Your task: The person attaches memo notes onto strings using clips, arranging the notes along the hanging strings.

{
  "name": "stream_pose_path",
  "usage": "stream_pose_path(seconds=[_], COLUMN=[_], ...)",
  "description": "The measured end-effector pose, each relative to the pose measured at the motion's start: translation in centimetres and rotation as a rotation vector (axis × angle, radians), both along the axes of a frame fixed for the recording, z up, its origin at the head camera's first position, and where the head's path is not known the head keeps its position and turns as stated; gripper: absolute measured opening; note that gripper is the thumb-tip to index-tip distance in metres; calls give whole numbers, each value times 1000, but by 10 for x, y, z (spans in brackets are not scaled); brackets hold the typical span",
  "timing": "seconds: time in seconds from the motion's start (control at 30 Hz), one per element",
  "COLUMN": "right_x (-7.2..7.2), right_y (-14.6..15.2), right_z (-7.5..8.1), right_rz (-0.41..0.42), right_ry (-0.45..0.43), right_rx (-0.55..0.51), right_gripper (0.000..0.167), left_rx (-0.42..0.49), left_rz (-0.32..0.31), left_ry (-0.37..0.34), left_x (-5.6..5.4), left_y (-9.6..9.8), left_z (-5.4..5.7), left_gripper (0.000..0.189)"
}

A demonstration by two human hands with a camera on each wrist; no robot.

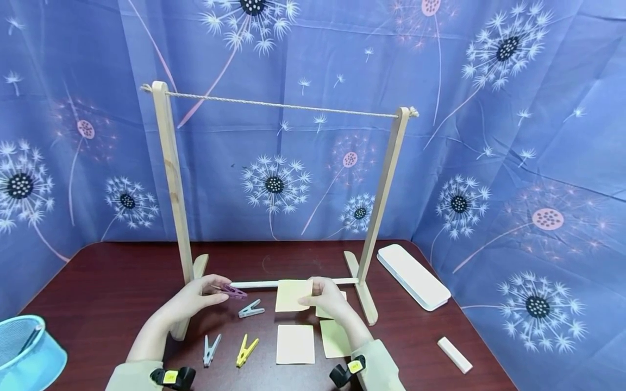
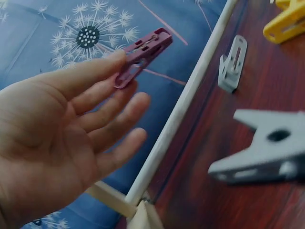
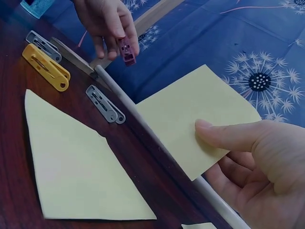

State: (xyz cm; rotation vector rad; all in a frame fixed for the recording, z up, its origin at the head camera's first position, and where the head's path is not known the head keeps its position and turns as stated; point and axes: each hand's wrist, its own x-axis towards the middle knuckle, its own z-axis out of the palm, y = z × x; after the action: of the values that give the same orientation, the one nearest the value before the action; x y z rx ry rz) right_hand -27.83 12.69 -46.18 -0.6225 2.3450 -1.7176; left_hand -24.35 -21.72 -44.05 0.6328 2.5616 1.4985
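Observation:
My left hand pinches a purple clothespin between thumb and fingertips, near the foot of the wooden frame's left post. In my right hand, thumb and fingers grip one edge of a pale yellow sticky note, raised beside the frame's white bottom bar. Below the hands lie more sticky notes: one note flat in front, another note to its right, and a third partly hidden behind the right hand. Two grey clothespins and a yellow clothespin rest left of the notes.
A wooden frame stands on the dark red table, a rope strung between its post tops. At right are a long white case and a small white bar. A blue mesh basket occupies the left front corner.

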Motion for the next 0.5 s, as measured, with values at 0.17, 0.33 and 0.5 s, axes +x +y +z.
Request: stream_pose_path(seconds=[0.17,0.33,0.5], right_x=[-1,0,0], right_y=[3,4,4], right_z=[4,8,12], right_rz=[-20,-12,-2], right_ry=[17,9,13], right_rx=[-18,-39,-63], right_gripper=[22,21,21], left_rx=[124,228,272], left_rz=[51,116,156], left_ry=[-18,-96,-130], left_x=[-5,-4,-3], left_y=[10,20,28], left_z=[0,0,3], left_gripper=[45,49,50])
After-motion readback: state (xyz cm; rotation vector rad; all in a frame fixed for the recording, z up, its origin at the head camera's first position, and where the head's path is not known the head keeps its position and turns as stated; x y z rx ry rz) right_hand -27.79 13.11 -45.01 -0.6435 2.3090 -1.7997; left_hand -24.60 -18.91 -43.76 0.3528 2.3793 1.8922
